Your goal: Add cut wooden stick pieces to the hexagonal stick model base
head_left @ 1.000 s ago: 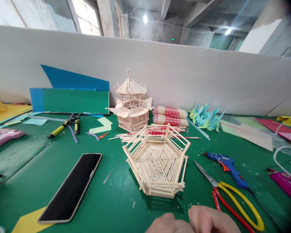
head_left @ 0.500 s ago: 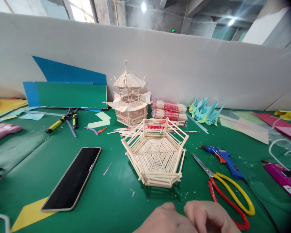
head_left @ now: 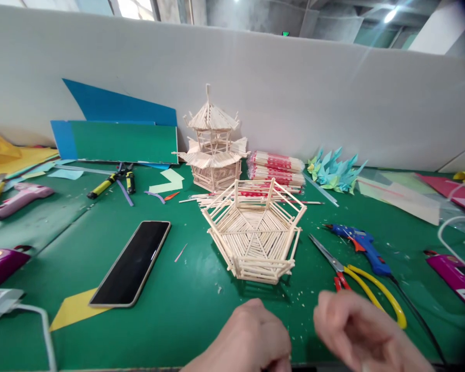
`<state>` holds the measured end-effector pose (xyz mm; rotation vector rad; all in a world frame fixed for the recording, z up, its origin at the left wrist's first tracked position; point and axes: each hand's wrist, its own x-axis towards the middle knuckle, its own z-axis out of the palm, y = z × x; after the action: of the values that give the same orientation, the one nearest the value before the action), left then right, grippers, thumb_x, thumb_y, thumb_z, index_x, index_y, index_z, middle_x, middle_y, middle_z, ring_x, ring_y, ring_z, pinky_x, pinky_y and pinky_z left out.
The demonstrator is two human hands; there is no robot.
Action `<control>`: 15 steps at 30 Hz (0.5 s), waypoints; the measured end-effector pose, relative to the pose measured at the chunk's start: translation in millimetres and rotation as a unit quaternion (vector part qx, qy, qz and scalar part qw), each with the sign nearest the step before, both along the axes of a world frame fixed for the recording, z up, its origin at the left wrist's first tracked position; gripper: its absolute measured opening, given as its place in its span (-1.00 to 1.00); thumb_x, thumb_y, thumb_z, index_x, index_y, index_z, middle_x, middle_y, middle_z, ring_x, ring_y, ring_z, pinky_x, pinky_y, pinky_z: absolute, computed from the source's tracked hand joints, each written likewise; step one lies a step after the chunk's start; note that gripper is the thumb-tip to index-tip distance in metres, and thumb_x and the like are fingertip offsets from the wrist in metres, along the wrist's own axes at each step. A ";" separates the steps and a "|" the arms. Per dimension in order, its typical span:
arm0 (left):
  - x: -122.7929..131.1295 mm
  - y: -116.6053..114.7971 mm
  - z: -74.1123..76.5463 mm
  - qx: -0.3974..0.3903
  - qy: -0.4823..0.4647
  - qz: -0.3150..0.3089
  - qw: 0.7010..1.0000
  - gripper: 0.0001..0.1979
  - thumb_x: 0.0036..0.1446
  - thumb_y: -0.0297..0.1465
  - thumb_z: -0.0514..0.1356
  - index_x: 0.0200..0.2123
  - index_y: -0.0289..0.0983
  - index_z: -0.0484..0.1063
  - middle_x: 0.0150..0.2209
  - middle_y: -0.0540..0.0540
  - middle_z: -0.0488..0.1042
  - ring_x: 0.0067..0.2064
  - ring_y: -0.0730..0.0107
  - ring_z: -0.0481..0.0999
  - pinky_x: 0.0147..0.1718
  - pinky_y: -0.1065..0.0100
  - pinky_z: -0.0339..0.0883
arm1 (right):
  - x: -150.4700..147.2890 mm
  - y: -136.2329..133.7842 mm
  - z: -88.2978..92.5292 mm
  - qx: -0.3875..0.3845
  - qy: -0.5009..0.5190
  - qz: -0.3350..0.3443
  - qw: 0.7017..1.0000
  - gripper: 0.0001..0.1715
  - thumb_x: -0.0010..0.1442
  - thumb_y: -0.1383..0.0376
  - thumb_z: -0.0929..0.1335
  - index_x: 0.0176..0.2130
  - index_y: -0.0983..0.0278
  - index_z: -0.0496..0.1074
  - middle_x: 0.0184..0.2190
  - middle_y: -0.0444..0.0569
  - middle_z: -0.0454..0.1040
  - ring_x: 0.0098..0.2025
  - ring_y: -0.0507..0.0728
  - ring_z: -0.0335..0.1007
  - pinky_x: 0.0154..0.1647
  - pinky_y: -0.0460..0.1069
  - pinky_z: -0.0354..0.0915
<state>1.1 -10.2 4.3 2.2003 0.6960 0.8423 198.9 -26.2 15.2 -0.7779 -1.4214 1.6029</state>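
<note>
My left hand (head_left: 251, 336) is at the table's front edge, its fingers curled in and turned down; whatever they hold, if anything, is hidden. To its right, my right hand (head_left: 360, 330) is loosely closed, and no object shows in its curled fingers. It covers part of the red handle of the scissors (head_left: 366, 284), which have one red and one yellow handle. Just beyond both hands stands an open, many-sided basket-like frame of thin wooden sticks (head_left: 253, 235), with a floor of sticks in a web pattern. Neither hand touches it.
A stick pagoda (head_left: 215, 150) stands behind, beside packs of sticks (head_left: 275, 168). On the right lie a blue glue gun (head_left: 362, 245) with a cord and a purple power strip (head_left: 455, 276). A phone (head_left: 132, 266) lies left, with pliers (head_left: 104, 185) beyond. Blue folded paper (head_left: 335, 170) sits behind.
My hands, close together before, have moved apart and come further into view. The whole scene has shifted slightly up and right in the picture; the stick frame stays put on the table.
</note>
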 end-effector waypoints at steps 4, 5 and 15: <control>-11.4 -8.0 12.1 -0.065 0.021 0.114 0.991 -0.73 -0.01 -0.52 -0.07 -0.63 -0.21 -0.15 -0.68 0.08 0.02 -0.60 0.50 0.10 -0.55 0.42 0.07 | 12.2 11.2 3.3 0.040 0.091 -0.164 0.981 -0.85 0.14 0.31 0.25 -0.44 0.19 0.36 -0.54 -0.14 0.24 -0.49 0.03 0.14 -0.48 -0.05 0.13; -14.1 -10.3 12.7 -0.085 0.021 0.151 0.985 -0.73 0.02 -0.51 -0.08 -0.62 -0.21 -0.13 -0.66 0.08 0.03 -0.58 0.50 0.10 -0.55 0.43 0.07 | 14.9 16.3 4.7 0.050 0.110 -0.189 0.975 -0.81 0.13 0.31 0.24 -0.50 0.21 0.33 -0.56 -0.12 0.23 -0.49 0.04 0.14 -0.47 -0.03 0.15; -43.2 -18.4 -27.9 -0.257 -0.268 0.414 0.831 -0.92 -0.12 -0.39 0.29 -0.56 -0.29 0.50 -0.57 0.01 0.37 -0.48 0.44 0.28 -0.46 0.41 0.15 | 25.9 95.1 -1.4 -0.086 0.106 -0.429 0.893 -0.93 -0.15 0.31 0.24 -0.58 0.25 0.18 -0.59 -0.18 0.23 -0.59 -0.04 0.07 -0.55 -0.08 0.04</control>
<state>-42.1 -28.7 -23.6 1.0408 1.4040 1.4073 224.8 69.0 13.8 -1.0952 -0.6144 1.0615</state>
